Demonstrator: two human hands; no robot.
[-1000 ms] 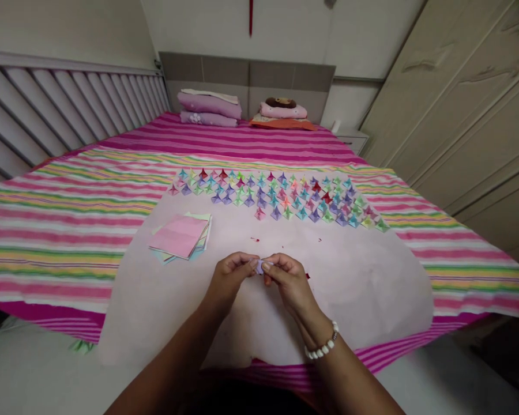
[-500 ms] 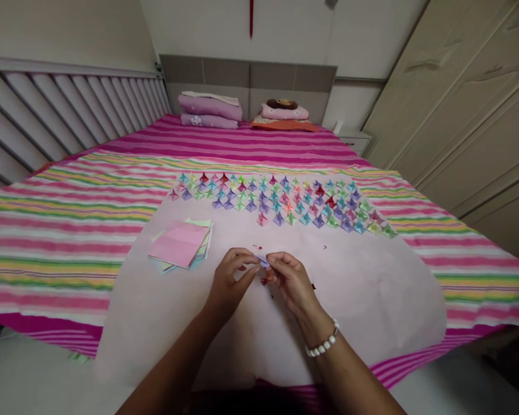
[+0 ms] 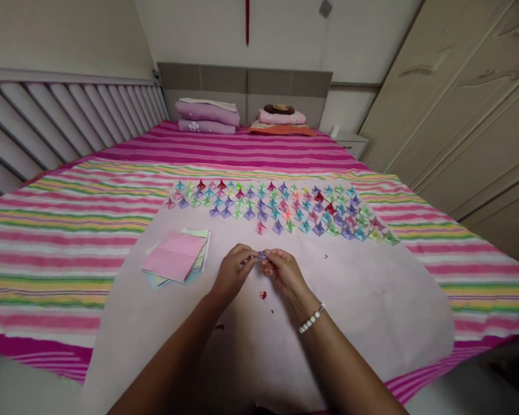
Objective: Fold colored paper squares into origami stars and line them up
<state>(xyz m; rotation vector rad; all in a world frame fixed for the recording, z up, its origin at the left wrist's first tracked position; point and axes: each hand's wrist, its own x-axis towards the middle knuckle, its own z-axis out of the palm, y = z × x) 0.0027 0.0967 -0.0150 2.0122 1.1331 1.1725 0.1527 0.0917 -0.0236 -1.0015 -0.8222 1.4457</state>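
Note:
Both my hands meet over a pale sheet [image 3: 372,300] spread on the bed. My left hand [image 3: 233,271] and my right hand [image 3: 283,270] pinch a small purple folded paper piece [image 3: 262,255] between their fingertips, just above the sheet. A white bead bracelet [image 3: 310,318] circles my right wrist. Left of my hands lies a stack of coloured paper squares [image 3: 175,256], pink on top. Beyond my hands, several small folded paper shapes [image 3: 281,207] in many colours stand in rows.
The bed has a pink, yellow and green striped cover [image 3: 60,230]. Folded pillows [image 3: 207,114] and a soft toy [image 3: 279,109] sit by the headboard. A slatted rail [image 3: 47,127] runs along the left, wardrobe doors [image 3: 471,109] stand on the right. Small red scraps [image 3: 263,295] dot the sheet.
My hands have moved a little farther out over the sheet, toward the rows of folded shapes, still pinching the small paper piece. The camera tilted slightly.

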